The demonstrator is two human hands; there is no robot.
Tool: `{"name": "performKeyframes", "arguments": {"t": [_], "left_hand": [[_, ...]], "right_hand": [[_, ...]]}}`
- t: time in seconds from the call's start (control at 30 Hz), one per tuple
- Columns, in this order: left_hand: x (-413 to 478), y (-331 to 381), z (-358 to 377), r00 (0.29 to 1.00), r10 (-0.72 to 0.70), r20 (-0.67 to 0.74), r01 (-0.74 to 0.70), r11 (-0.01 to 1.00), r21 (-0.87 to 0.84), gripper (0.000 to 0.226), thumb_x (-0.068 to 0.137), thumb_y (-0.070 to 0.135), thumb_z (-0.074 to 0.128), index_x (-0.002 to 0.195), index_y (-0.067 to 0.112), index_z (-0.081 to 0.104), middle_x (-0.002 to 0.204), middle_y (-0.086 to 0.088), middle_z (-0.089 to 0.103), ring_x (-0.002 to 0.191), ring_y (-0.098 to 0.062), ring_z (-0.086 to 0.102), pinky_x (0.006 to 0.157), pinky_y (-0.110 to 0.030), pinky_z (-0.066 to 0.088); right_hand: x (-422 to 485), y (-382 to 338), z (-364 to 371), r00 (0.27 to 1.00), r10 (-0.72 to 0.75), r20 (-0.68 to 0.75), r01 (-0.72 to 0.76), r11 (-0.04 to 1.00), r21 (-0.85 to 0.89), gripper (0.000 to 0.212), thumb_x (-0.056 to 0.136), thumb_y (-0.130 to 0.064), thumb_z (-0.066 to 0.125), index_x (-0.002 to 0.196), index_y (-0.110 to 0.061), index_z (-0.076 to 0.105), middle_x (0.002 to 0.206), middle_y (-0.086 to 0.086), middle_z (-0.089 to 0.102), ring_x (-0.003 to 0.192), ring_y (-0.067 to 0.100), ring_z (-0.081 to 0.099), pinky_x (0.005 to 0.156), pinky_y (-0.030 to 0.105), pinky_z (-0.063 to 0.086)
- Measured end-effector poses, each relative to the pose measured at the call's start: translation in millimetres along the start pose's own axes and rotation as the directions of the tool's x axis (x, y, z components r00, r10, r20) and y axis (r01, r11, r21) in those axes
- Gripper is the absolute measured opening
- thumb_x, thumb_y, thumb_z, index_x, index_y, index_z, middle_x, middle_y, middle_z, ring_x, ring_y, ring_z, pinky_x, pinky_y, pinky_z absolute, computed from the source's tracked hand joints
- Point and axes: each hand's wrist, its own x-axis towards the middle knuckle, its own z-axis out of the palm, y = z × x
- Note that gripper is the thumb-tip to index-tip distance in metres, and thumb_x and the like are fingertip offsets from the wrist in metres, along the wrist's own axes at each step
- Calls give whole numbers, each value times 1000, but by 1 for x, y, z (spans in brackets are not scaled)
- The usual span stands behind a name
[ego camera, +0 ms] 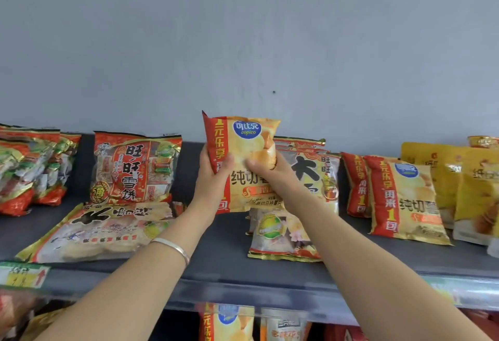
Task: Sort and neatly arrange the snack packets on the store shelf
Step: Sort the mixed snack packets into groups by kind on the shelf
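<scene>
On the grey shelf (229, 246), a big cracker packet (108, 230) lies flat at the front left edge; chip packets (405, 200) stand toward the right end. Above the shelf's middle, left hand (210, 175) and right hand (275, 175) both grip one upright chip packet (240, 192), thumbs on its front.

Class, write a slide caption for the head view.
Left hand and right hand hold a chips packet above the shelf.

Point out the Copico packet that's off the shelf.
The center packet, gripped by left hand and right hand; matching packets at right rest on the shelf.
</scene>
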Motion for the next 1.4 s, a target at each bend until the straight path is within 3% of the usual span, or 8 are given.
{"name": "performKeyframes", "arguments": {"t": [0.2, 0.4, 0.7, 0.8, 0.97, 1.13, 1.23, 1.4], "left_hand": [[-41, 13, 94, 986, 55, 157, -40, 994, -97, 66, 88, 36, 60, 142, 37, 23, 125, 8, 55, 105, -12, 63, 79, -32, 57], [-86, 7, 208, 969, 24, 245, -21, 1000, -15, 64, 84, 35, 67, 136, 40, 30, 118, 15, 54, 107, -6, 56, 76, -20, 48], [-115, -31, 280, 941, -150, 302, 98, 979, 179, 76, 91, 19, 60, 148, 33, 11, 141, 3, 42, 124, -15, 44, 96, -35, 42], [-111, -41, 287, 945, -145, 294, 87, 975, 202, 75, 93, 20, 56, 148, 33, 7, 145, 1, 37, 129, -18, 41, 99, -36, 40], [-103, -49, 297, 899, -119, 422, -1, 962, 274, 87, 92, 21, 58, 149, 35, -6, 150, 6, 29, 134, -14, 34, 107, -37, 35], [-98, -59, 299, 884, -98, 457, -19, 970, 244, 86, 92, 21, 58, 148, 38, -5, 150, 9, 28, 132, -8, 32, 107, -36, 34], [-98, -59, 294, 914, -78, 398, -15, 974, 226, 82, 89, 26, 62, 148, 36, 5, 146, 6, 31, 130, -9, 34, 106, -36, 36], [-93, -52, 271, 972, 12, 235, -90, 942, 324, 56, 92, 28, 56, 142, 27, 31, 134, 4, 42, 123, -10, 43, 96, -25, 41]], "right_hand": [[-53, -1, -90, 975, -21, -223, 28, 999, 28, 54, 82, -50, 68, 127, -27, 50, 106, 1, 72, 93, 20, 72, 81, 43, 58], [-114, 8, -196, 898, -54, -437, -10, 990, -143, 55, 82, -56, 64, 128, -30, 47, 115, -2, 67, 101, 18, 67, 86, 44, 57], [-150, 48, -259, 853, 41, -521, -197, 948, -248, 56, 96, -49, 43, 147, -29, 30, 133, 2, 57, 111, 19, 59, 93, 41, 50], [-149, 53, -261, 846, 46, -531, -228, 932, -283, 51, 101, -41, 35, 150, -27, 24, 120, -1, 58, 97, 15, 57, 86, 36, 48], [-135, 66, -271, 780, -33, -625, -245, 903, -354, 47, 102, -40, 30, 148, -31, 24, 132, 3, 53, 112, 23, 56, 94, 50, 47], [-131, 79, -270, 718, -63, -693, -373, 805, -461, 48, 102, -43, 25, 148, -31, 25, 143, 4, 44, 127, 30, 44, 102, 51, 37], [-136, 75, -265, 638, -234, -734, -429, 684, -590, 48, 101, -41, 34, 147, -29, 30, 148, 4, 37, 133, 31, 34, 104, 48, 29], [-127, 66, -235, 719, -565, -405, -226, 361, -905, 38, 92, -28, 56, 130, -23, 52, 141, 9, 46, 132, 34, 39, 103, 53, 32]]}}
